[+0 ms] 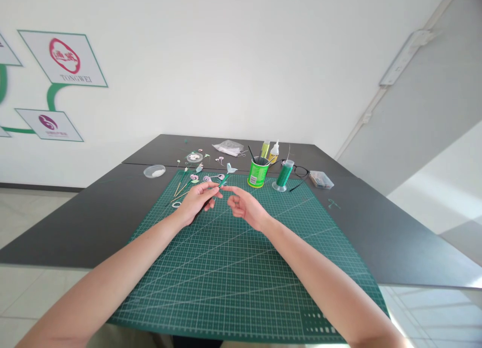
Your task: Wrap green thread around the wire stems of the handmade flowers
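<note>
My left hand [199, 201] is closed around a thin green stem. A pale blue-white artificial flower [231, 169] tops the stem, tilted up to the right. A long dark object [201, 211] also lies in the left palm; its kind is unclear. My right hand [246, 207] reaches its index finger to the green stem [223, 181], by the left fingertips; its other fingers are loosely curled. Beyond the left hand lie several small flowers on stems [183, 175] and lilac curled pieces [207, 179]. A white ring [176, 205] rests beside the left wrist.
A green cutting mat [241, 277] covers the dark table's middle. Behind the hands stand a green can [258, 173] with tools, a green thread spool [284, 175] and a glue bottle [274, 152]. Eyeglasses [301, 172], a clear box [321, 180] and a shallow dish [154, 171] lie around.
</note>
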### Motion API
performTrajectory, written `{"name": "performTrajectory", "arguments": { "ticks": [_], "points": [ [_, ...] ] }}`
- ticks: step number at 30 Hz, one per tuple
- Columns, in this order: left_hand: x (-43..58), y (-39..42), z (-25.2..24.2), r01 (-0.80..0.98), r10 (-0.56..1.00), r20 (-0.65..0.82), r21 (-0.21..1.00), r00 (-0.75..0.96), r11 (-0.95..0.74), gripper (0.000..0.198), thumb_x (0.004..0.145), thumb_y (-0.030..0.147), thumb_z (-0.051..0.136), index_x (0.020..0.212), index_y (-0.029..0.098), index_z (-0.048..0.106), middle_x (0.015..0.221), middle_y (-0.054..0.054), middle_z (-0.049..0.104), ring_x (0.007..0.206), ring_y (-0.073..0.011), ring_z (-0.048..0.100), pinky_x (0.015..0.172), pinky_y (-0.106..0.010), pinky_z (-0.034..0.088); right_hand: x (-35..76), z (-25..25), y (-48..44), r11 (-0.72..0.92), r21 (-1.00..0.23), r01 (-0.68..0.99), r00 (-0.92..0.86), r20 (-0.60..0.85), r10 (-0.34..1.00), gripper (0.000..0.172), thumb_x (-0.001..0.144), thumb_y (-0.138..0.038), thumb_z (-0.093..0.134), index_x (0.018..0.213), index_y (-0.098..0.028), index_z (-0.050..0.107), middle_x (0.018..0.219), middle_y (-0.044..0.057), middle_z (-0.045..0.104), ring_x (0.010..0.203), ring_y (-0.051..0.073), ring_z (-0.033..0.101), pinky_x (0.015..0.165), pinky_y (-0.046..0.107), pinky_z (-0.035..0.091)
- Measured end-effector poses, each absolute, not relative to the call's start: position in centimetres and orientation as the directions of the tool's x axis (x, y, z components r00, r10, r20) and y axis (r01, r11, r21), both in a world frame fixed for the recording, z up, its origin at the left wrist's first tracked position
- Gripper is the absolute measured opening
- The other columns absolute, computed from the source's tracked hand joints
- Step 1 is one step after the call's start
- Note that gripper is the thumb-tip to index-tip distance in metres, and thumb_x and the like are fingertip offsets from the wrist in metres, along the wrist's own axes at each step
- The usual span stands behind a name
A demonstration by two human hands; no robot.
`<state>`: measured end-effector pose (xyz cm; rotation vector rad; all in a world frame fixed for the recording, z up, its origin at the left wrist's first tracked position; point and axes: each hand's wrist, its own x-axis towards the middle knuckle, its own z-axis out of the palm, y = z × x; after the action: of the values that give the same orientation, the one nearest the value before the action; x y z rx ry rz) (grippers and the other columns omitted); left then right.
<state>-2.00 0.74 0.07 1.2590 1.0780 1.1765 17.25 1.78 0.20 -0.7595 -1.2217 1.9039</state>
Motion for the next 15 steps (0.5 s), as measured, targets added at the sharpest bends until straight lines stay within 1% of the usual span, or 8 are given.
{"name": "performTrajectory", "arguments": {
  "ticks": [1,2,4,6,9,12,15],
  "points": [
    [-2.0,0.8,0.0,-0.044,0.994,0.042,0.998,0.101,-0.038,0.045,0.079,0.047,0.079,0.108,0.015,0.067,0.085,-0.004,0.073,0.050,-0.0063,0.052,0.040,-0.018,0.032,17.5,0.3,1.9,-0.262,-0.934,-0.241,-0.539,-0.095,0.837,0.034,0.091,-0.043,0.059,0.113,-0.018,0.064,0.056,-0.010,0.037,0.042,0.005,0.020,0.043,0.020,0.017],
    [-2.1,0.9,-0.1,-0.045,0.994,0.043,0.998,0.096,-0.039,0.044,0.079,0.047,0.078,0.107,0.015,0.067,0.086,-0.004,0.073,0.050,-0.0062,0.052,0.040,-0.018,0.031,17.7,0.3,2.1,-0.245,-0.944,-0.219,-0.529,-0.096,0.843,0.032,0.090,-0.043,0.061,0.109,-0.017,0.065,0.055,-0.012,0.031,0.042,0.005,0.016,0.043,0.021,0.012],
    [-2.2,1.0,-0.3,-0.050,0.995,0.053,0.998,0.089,-0.049,0.042,0.080,0.046,0.077,0.106,0.015,0.068,0.086,-0.005,0.072,0.049,-0.0057,0.051,0.040,-0.018,0.030,18.0,0.4,2.3,-0.179,-0.970,-0.162,-0.504,-0.074,0.860,0.030,0.087,-0.043,0.064,0.102,-0.017,0.066,0.053,-0.012,0.026,0.042,0.005,0.016,0.042,0.022,0.011],
    [-2.3,1.2,-0.4,-0.055,0.995,0.066,0.997,0.081,-0.062,0.040,0.082,0.046,0.076,0.106,0.016,0.069,0.086,-0.005,0.072,0.049,-0.0052,0.050,0.040,-0.018,0.029,18.0,0.3,2.4,-0.064,-0.996,-0.057,-0.467,-0.030,0.884,0.028,0.085,-0.043,0.066,0.096,-0.017,0.067,0.050,-0.012,0.028,0.042,0.006,0.019,0.041,0.023,0.014],
    [-2.3,1.2,-0.4,-0.048,0.995,0.072,0.997,0.074,-0.068,0.039,0.082,0.047,0.075,0.107,0.017,0.069,0.086,-0.004,0.072,0.047,-0.0048,0.048,0.040,-0.019,0.027,18.0,0.3,2.5,0.095,-0.991,0.096,-0.453,0.042,0.891,0.026,0.084,-0.042,0.067,0.091,-0.017,0.070,0.047,-0.011,0.031,0.041,0.006,0.023,0.042,0.023,0.015],
    [-2.4,1.3,-0.4,-0.003,0.996,0.052,0.999,0.073,-0.052,0.042,0.082,0.047,0.074,0.110,0.017,0.067,0.088,-0.005,0.073,0.046,-0.0053,0.047,0.041,-0.019,0.027,18.3,0.7,2.4,0.171,-0.979,0.112,-0.525,0.088,0.847,0.028,0.085,-0.042,0.067,0.090,-0.015,0.073,0.048,-0.010,0.033,0.043,0.005,0.022,0.043,0.024,0.013],
    [-2.6,1.3,-0.5,0.161,0.995,0.044,0.985,0.088,-0.057,0.037,0.083,0.046,0.071,0.106,0.018,0.065,0.086,-0.005,0.075,0.047,-0.0079,0.050,0.043,-0.020,0.031,19.3,1.6,2.3,0.209,-0.975,0.081,-0.567,0.127,0.814,0.030,0.084,-0.044,0.070,0.091,-0.015,0.075,0.049,-0.009,0.035,0.044,0.005,0.021,0.044,0.025,0.012]
  ]
}}
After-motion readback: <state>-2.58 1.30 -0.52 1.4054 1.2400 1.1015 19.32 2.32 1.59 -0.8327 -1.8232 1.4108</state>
